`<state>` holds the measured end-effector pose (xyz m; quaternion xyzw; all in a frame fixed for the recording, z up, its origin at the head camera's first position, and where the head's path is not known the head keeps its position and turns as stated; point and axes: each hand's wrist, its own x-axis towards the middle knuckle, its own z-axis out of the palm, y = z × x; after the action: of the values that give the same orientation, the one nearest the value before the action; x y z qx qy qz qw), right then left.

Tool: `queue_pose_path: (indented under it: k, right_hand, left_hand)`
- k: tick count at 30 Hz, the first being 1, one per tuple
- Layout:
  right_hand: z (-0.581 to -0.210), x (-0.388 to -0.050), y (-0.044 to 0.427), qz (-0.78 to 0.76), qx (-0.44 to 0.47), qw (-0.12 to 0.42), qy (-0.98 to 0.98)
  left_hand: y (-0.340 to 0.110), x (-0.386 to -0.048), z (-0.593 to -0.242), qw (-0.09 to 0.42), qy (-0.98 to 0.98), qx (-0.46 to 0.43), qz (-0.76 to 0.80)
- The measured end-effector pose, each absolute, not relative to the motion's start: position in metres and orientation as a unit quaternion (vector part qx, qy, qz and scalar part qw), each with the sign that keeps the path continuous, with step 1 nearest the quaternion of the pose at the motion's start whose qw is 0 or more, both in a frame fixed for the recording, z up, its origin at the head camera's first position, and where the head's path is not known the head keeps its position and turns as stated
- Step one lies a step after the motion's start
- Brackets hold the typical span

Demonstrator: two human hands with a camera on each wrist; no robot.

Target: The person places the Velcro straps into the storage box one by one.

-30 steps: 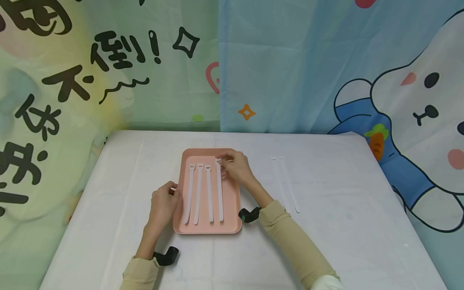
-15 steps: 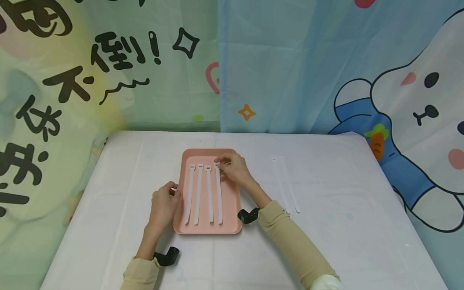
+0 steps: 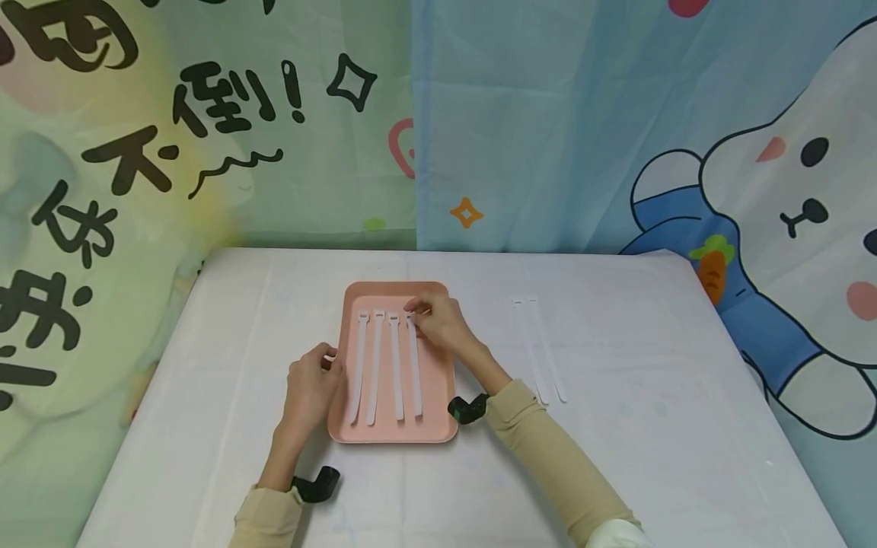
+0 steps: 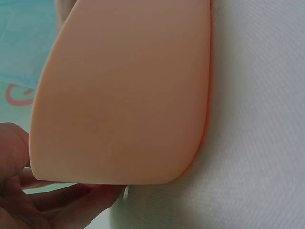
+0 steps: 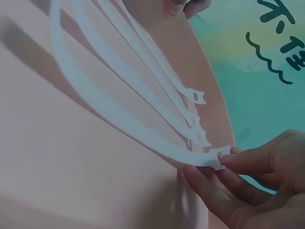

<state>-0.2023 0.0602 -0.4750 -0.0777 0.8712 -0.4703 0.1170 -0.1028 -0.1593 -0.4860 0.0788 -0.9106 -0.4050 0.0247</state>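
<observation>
A: Held item?

B: White strip (image 3: 414,369), slotted head at the far end. It's over the tray (image 3: 435,407), last on the right of a row of four, running lengthwise.

A: Right hand?

B: Right hand (image 3: 440,323) pinches the strip's head between thumb and fingers. Right wrist view shows the strip bowed, with a shadow under it (can't tell if its near end touches the tray).

A: Rest of the row?

B: Three other strips (image 3: 375,365), same slotted heads, all far side, side by side and apart, inside the tray.

A: Tray details?

B: Pink, rounded corners, raised rim, long side running away from the person.

A: Left hand?

B: Left hand (image 3: 311,384) grips the tray's left rim, fingers curled at the edge (left wrist view shows mostly outer wall).

A: Off the tray?

B: Two loose strips (image 3: 530,350) right of it, near each other on the white surface (image 3: 637,365). White on white, so faint.

A: Person?

B: Tan sleeves (image 3: 558,460), a black device (image 3: 468,409) on each wrist.

A: Background?

B: Printed backdrop (image 3: 521,144): blue with a cartoon rabbit (image 3: 767,183) at right, green-yellow with black characters at left.
</observation>
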Motion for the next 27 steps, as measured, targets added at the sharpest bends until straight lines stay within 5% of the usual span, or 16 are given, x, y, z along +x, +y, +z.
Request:
queue_pose_path:
  k: [27]
  right_hand:
    - [-0.469, -0.197, 0.07, -0.441, -0.098, 0.068, 0.89]
  left_hand:
    - [-0.159, -0.101, -0.484, 0.027, -0.912, 0.075, -0.403]
